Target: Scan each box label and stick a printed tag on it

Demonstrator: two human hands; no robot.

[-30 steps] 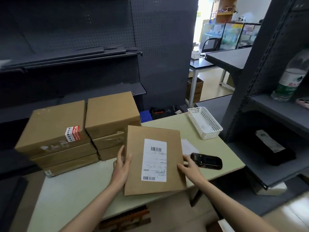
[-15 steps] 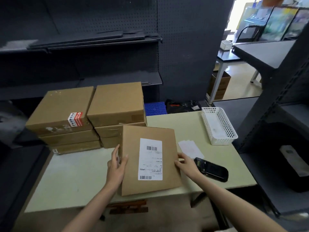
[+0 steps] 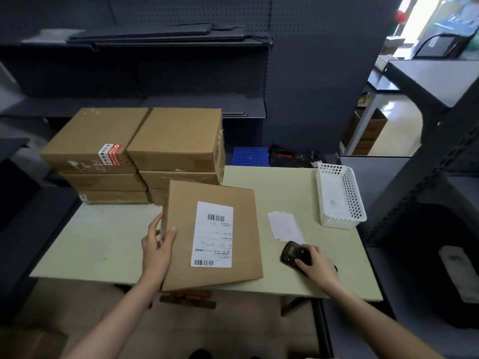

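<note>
— Where's the box point(image 3: 212, 234)?

— Flat on the table point(image 3: 98, 244) near the front edge, label point(image 3: 212, 234) up. My left hand point(image 3: 156, 248) grips its left side, thumb on top. My right hand point(image 3: 317, 265) curls round the scanner point(image 3: 294, 253), just right of the box.

— How do I scan it well?

— I'd lift the scanner, aim squarely at a barcode and steady the box. The tags point(image 3: 283, 226) lie just beyond.

— What changed?

— Half a second ago my right hand was at the box's edge; now it's on the scanner.
</note>
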